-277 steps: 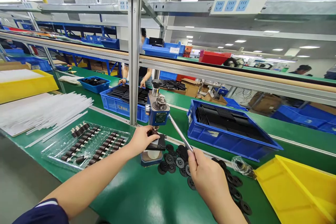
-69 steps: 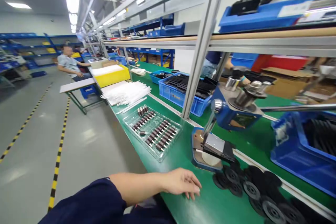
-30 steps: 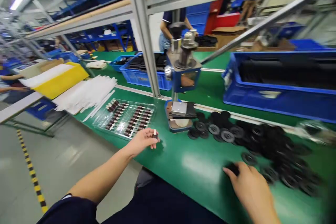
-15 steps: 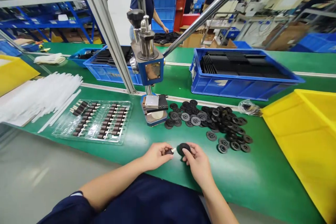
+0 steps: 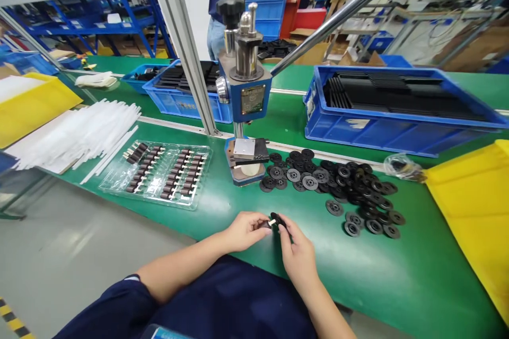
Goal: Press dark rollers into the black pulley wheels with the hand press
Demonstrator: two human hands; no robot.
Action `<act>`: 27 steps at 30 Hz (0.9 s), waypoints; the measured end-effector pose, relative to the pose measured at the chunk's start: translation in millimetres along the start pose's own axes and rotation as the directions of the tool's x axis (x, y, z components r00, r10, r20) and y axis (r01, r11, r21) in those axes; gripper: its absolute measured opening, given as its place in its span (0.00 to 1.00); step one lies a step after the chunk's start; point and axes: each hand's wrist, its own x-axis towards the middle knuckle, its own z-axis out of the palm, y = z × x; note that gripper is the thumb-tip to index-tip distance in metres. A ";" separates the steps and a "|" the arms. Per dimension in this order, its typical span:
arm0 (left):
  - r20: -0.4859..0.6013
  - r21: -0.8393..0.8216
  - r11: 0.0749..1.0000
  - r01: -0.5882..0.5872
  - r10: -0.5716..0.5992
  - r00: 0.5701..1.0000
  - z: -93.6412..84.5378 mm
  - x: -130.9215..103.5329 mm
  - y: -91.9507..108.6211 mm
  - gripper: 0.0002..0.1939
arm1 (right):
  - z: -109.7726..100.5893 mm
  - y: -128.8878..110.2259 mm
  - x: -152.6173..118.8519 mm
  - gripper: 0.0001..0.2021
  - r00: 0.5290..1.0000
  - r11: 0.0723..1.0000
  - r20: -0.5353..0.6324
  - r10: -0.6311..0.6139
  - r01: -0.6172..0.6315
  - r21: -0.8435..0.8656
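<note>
Brown roller in left hand, white pin facing black disc.
Long axis roughly sideways, pin end right; disc tilted in right hand. Both grips pinched closed; pin-disc contact unclear. 1 held roller, 1 held disc, 1 press; loose discs overlap, uncountable.

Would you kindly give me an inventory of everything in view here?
bench: one, green, centre
press: one, blue and silver, mid-bench
loose discs: many, black or grey, right of press
tray: one, clear, left of press
tray rollers: many, brown, in tray
strips: many, white, left
bench bins: three, blue, rear
large bins: two, yellow, both sides
bag: one, clear, right
people: several, dark tops, background
held roller: one, brown, left hand
held disc: one, black, right hand
hands: two, bare, front
</note>
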 end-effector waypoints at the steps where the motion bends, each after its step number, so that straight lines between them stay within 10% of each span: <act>1: 0.004 0.003 1.000 -0.003 0.003 1.000 0.1 -0.2 1.2 0.17 | 0.8 0.2 -0.6 0.17 1.000 1.000 -0.007 -0.013 0.013 -0.008; 20: -0.025 -0.074 0.997 0.007 -0.009 1.000 10.6 6.8 -7.2 0.14 | 2.7 14.1 -1.3 0.27 0.912 0.887 0.037 -0.410 0.407 -0.216; 27: -0.050 -0.097 0.995 0.008 -0.013 0.999 10.9 7.3 -4.6 0.12 | 3.7 5.3 -11.8 0.29 0.916 0.871 0.148 -0.373 0.401 -0.286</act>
